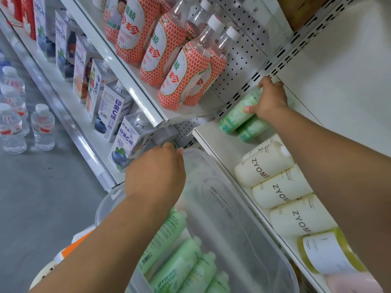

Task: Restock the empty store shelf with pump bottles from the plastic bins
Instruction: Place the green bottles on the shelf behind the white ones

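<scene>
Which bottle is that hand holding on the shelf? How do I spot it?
Find the white shelf on the right, with cream ZYOME bottles. Beyond them stand two green ones. The green pump bottle in the right hand is the one farther from the cream bottles.

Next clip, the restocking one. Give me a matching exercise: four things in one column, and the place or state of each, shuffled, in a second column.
Column 1
1. right hand
2. left hand
3. cream bottles
4. yellow bottle

Column 2
A. holds the rim of the bin
B. on the shelf, with a white label
C. on the shelf, marked ZYOME
D. grips a green bottle at the shelf's far end

Pairs: 1-D, 2-A, 3-C, 4-B
</scene>
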Tool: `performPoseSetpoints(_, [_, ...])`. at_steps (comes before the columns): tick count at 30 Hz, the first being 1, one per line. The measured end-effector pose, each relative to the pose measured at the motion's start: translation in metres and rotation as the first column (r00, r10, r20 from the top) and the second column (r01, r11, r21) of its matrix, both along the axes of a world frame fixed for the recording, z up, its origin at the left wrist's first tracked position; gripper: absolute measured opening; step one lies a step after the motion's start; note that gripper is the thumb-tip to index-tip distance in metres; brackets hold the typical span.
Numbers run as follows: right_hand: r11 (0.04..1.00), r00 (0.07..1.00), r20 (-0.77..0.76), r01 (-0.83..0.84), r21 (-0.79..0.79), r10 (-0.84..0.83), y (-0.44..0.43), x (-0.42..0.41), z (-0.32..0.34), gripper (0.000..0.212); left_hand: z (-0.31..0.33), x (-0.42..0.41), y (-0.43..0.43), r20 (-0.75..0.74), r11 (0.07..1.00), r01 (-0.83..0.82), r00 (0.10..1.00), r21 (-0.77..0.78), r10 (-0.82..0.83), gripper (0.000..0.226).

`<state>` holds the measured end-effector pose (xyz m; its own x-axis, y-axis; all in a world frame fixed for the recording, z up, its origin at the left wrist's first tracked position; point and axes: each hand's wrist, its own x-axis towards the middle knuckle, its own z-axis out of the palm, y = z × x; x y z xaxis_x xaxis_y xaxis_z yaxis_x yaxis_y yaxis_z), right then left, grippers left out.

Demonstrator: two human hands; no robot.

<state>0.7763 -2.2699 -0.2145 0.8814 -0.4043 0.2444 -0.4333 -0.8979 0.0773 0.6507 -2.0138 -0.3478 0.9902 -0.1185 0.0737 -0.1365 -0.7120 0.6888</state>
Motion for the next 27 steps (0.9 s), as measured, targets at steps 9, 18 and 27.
performPoseSetpoints(9, [1.0, 0.998, -0.06, -0.021, -0.021, 0.02, 0.001, -0.015, 0.002, 0.097, -0.004, 0.006, 0.003, 0.003, 0.999, 0.008, 1.0, -0.031, -0.008, 0.035])
performPoseSetpoints(18, [0.989, 0.966, 0.22, -0.146, 0.022, 0.138, 0.063, -0.077, 0.004, 0.069, -0.005, 0.002, -0.002, 0.071, 0.999, 0.005, 0.997, 0.036, -0.008, 0.041])
performPoseSetpoints(27, [0.838, 0.97, 0.155, -0.241, 0.489, 0.188, 0.133, -0.224, -0.102, 0.042, -0.009, -0.003, 0.011, 0.084, 0.986, 0.135, 0.986, 0.097, -0.144, 0.042])
